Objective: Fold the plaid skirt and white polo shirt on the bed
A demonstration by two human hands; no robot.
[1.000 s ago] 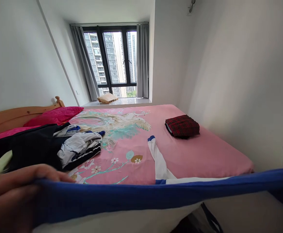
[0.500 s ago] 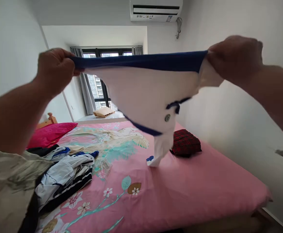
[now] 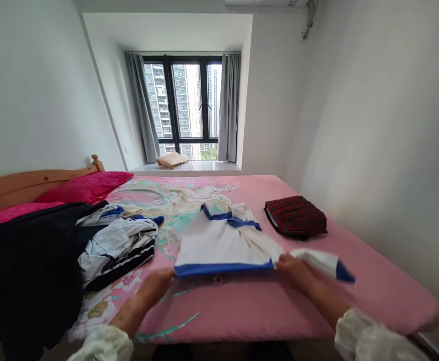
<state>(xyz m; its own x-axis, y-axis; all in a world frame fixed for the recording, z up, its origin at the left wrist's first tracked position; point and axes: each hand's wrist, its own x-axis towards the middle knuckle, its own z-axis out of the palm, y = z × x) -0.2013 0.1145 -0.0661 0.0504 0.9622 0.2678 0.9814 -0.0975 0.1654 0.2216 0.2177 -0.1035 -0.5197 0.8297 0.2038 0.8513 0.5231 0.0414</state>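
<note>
2 arms [image 3: 136, 308] reach forward and down (wrists [image 3: 149, 293] bare), hands [image 3: 162, 281] well apart, both pinching.

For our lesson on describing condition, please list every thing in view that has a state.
White garment: spread out, hem pulled straight
Left hand: closed on one hem corner
Right hand: closed on the other
Plaid cloth: folded
Clothes pile: heaped, rumpled
Gray curtains: drawn apart

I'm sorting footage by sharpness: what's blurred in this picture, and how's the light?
Head view: the left hand, right hand and shirt look smeared, as if by motion; head view: the window frame looks crisper, and the sky beyond is washed out white.
</note>
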